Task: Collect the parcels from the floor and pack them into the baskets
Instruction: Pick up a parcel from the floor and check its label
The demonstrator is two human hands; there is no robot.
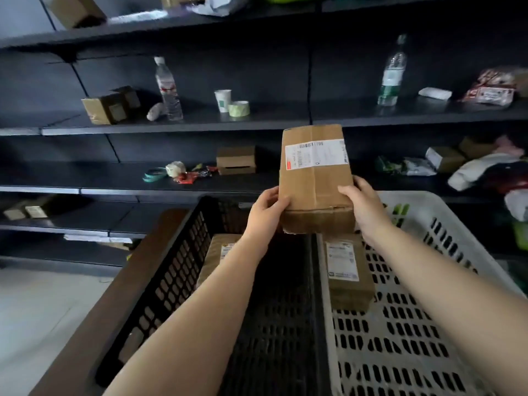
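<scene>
I hold a brown cardboard parcel (315, 178) with a white shipping label, upright, above the far end of two baskets. My left hand (267, 211) grips its lower left side and my right hand (364, 207) grips its lower right side. Below stand a black perforated basket (177, 284) on the left and a white perforated basket (405, 332) on the right, side by side. A brown parcel (217, 258) lies in the black basket, partly hidden by my left forearm. Another labelled brown parcel (347, 270) lies in the white basket.
Dark shelving (171, 178) runs across the wall behind the baskets, holding small boxes, two water bottles (168, 90), a paper cup, tape rolls and bags. The baskets rest on a brown surface (114, 304). Pale floor (37, 318) lies at lower left.
</scene>
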